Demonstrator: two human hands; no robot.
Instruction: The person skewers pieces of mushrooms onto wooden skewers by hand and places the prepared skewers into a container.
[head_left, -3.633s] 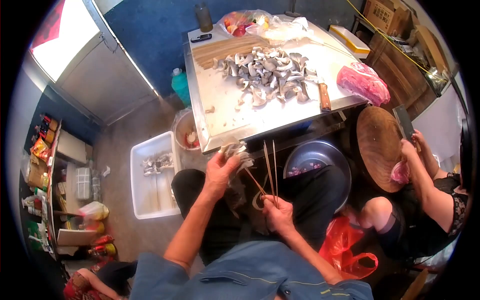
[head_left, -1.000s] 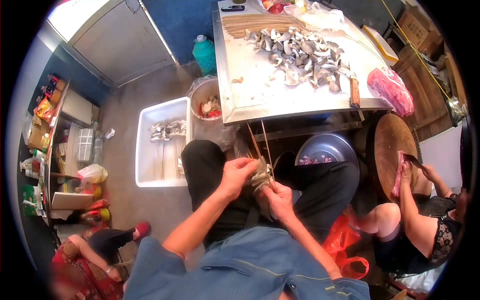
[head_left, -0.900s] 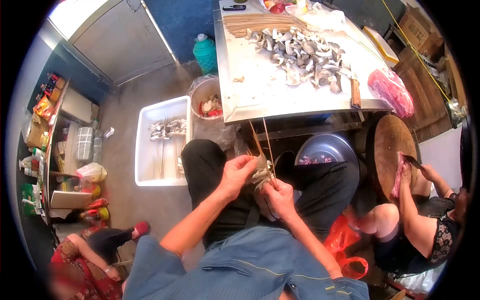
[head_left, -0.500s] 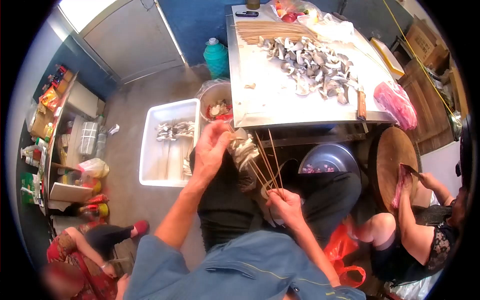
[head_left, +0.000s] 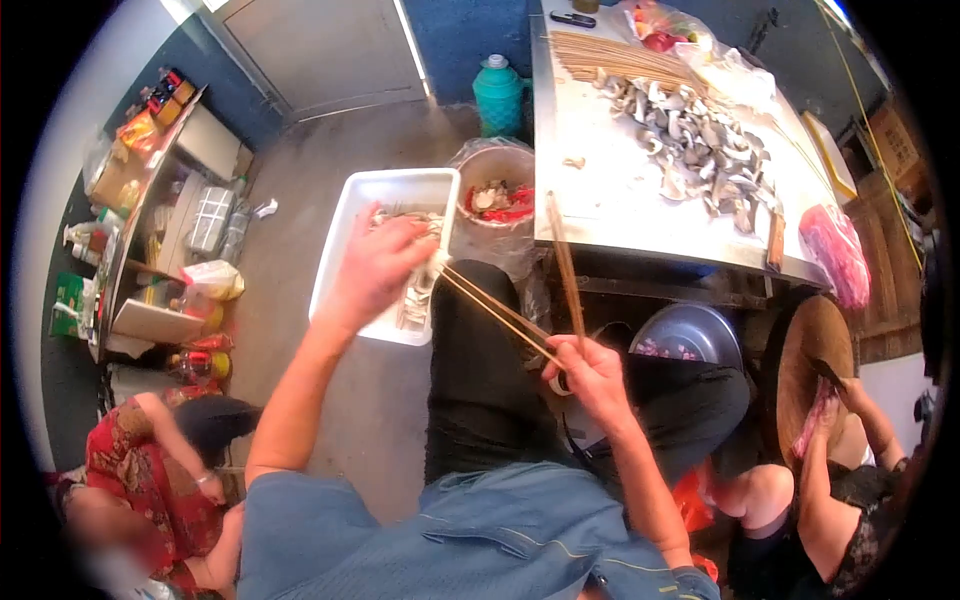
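- Skewers (head_left: 505, 312): two slanting ones run from the right hand (head_left: 590, 372) up to the left hand (head_left: 375, 270); a third (head_left: 565, 265) stands nearly upright above the right fist.
- Right hand clamped on their lower ends.
- Left hand, arm outstretched, closed on mushroom pieces (head_left: 425, 285) over one white tub (head_left: 345, 245).

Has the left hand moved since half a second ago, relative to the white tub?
Yes. The left hand has swung left from over the lap and now reaches over the white tub with a mushroom skewer.
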